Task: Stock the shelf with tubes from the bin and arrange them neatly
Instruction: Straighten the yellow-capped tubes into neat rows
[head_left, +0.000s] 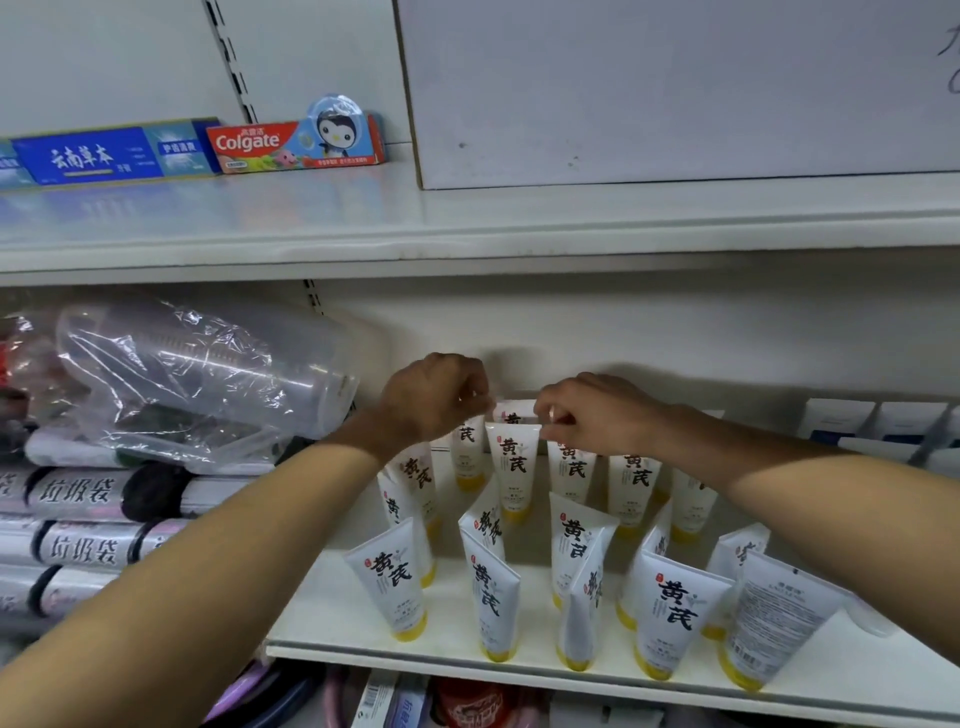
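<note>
head view (forward, down), near shelf (447, 636)

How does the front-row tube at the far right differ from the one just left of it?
The far-right tube shows its back: fine print and a barcode. Its left neighbour shows its front, with large black characters. The far-right tube also leans further right than the left neighbour. Both are white and stand on yellow caps near the front edge of the shelf.
</note>
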